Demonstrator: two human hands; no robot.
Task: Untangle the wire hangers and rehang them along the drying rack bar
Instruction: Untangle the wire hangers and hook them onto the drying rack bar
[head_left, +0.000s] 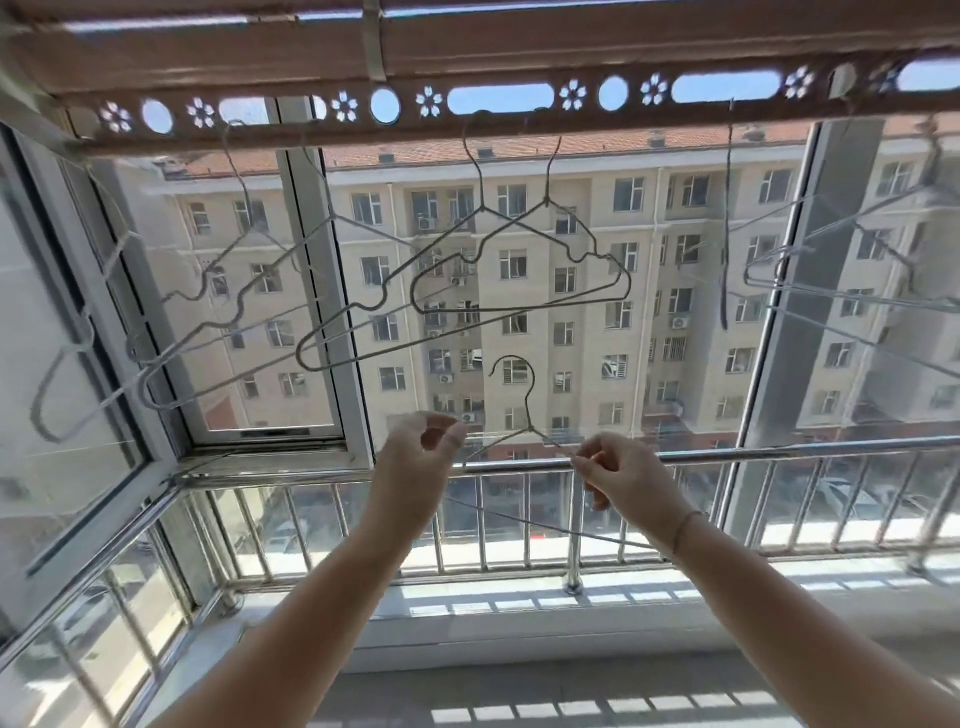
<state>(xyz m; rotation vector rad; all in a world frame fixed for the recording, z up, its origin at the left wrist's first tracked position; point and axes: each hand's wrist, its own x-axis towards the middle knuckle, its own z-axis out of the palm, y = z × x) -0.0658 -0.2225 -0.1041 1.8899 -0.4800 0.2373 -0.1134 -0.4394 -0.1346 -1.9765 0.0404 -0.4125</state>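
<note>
I hold one thin wire hanger (529, 402) upright in front of me, hook up, below the rack. My right hand (623, 480) pinches its right shoulder wire. My left hand (415, 470) is at its left shoulder, fingers curled around the wire. The brown drying rack bar (498, 111), pierced with oval and flower holes, runs across the top. Two hangers (519, 270) hang from it at the centre, overlapping each other. Pale hangers (218, 312) hang tilted at the left, and more hangers (852, 265) at the right.
A cord (726, 223) dangles from the bar right of centre. A steel railing (571, 519) with vertical bars runs along the window below my hands. An open window sash (311, 291) stands at the left. Apartment blocks show outside.
</note>
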